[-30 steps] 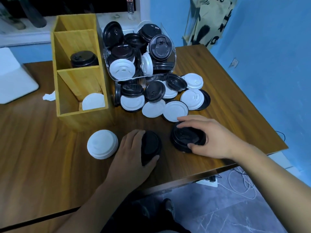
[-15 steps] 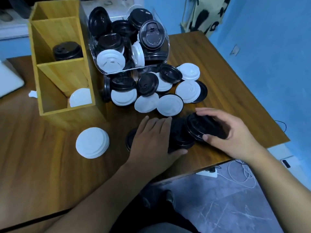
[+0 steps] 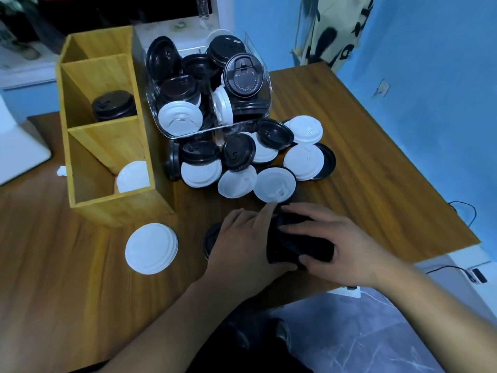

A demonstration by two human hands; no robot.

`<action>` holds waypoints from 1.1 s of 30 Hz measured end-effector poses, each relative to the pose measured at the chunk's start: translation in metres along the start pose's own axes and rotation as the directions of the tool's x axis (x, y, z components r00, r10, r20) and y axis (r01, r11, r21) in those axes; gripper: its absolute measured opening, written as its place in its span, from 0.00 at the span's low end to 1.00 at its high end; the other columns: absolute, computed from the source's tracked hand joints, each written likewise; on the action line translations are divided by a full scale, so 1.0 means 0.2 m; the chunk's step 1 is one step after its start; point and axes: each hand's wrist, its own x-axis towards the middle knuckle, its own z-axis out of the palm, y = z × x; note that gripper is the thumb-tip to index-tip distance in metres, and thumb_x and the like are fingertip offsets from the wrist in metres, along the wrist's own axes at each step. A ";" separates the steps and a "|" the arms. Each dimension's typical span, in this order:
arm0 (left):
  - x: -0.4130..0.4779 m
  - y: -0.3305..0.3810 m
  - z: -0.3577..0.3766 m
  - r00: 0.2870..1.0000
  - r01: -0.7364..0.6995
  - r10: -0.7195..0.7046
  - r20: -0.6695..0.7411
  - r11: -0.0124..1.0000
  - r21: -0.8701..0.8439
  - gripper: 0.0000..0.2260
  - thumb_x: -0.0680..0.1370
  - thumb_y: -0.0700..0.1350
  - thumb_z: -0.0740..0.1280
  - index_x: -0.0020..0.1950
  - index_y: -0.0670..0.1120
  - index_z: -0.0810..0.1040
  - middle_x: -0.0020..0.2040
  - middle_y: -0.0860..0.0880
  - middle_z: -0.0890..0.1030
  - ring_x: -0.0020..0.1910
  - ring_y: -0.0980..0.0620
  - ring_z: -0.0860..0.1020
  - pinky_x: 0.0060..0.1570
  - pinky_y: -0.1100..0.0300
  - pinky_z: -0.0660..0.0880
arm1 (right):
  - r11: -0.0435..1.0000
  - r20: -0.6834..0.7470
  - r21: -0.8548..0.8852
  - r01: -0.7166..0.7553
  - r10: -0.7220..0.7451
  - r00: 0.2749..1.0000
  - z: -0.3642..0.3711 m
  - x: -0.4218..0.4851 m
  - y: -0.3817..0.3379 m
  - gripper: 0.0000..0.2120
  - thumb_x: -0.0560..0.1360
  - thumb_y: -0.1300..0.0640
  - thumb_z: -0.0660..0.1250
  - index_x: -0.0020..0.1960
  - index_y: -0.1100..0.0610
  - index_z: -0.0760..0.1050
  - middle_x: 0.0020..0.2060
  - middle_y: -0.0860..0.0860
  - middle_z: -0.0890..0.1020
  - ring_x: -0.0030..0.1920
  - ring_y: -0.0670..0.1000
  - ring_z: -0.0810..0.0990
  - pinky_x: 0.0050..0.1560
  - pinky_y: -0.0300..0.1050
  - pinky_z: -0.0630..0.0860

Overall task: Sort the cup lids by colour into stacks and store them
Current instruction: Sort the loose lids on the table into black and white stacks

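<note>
A second ago the hands worked apart by the near edge of the counter (image 3: 80, 278), each on its own batch. Now they have met, and the black lids (image 3: 301, 238) sit squeezed between them as one bundle. The left hand (image 3: 242, 246) lies with fingers fairly straight, pressing the bundle's left end. The right hand (image 3: 341, 249) has its fingers curled round the other end, gripping it. It looks as though two batches have merged, ready for the wooden box (image 3: 113, 208), whose middle slot already holds black ones. The bundle seems tipped on its side, its long axis along the near edge, though dark blur leaves this uncertain.
</note>
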 end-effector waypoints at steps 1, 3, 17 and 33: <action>0.00 0.00 0.00 1.000 -0.004 0.004 0.005 1.000 0.006 0.48 0.65 0.73 0.69 0.79 0.51 0.61 0.65 0.57 0.78 0.66 0.56 0.71 0.74 0.59 0.54 | 1.000 0.002 0.000 0.001 -0.001 1.000 0.00 0.00 0.01 0.24 0.71 0.53 0.73 0.67 0.51 0.80 0.75 0.48 0.70 0.76 0.46 0.67 0.74 0.43 0.66; 0.00 0.00 0.00 1.000 -0.004 0.004 0.010 1.000 0.006 0.47 0.66 0.74 0.67 0.78 0.51 0.61 0.64 0.57 0.78 0.66 0.56 0.71 0.74 0.56 0.57 | 1.000 0.017 0.012 -0.016 0.016 1.000 0.00 -0.01 0.03 0.25 0.71 0.50 0.76 0.67 0.48 0.80 0.77 0.47 0.67 0.77 0.46 0.65 0.74 0.42 0.66; 0.01 0.02 -0.01 0.999 0.046 -0.046 0.025 0.999 0.017 0.46 0.64 0.72 0.70 0.77 0.56 0.60 0.66 0.60 0.75 0.68 0.57 0.68 0.72 0.56 0.57 | 0.924 -0.155 0.352 -0.149 0.214 0.964 -0.05 -0.03 0.05 0.32 0.66 0.52 0.81 0.68 0.52 0.77 0.70 0.46 0.76 0.72 0.48 0.73 0.72 0.47 0.70; 0.02 0.01 -0.02 0.999 0.007 -0.007 0.051 1.000 0.010 0.45 0.67 0.70 0.71 0.78 0.56 0.57 0.70 0.62 0.73 0.70 0.57 0.65 0.72 0.54 0.54 | 0.965 -0.241 0.203 -0.168 0.216 0.946 -0.15 -0.14 0.06 0.31 0.67 0.52 0.80 0.68 0.53 0.76 0.70 0.50 0.75 0.72 0.49 0.72 0.73 0.47 0.69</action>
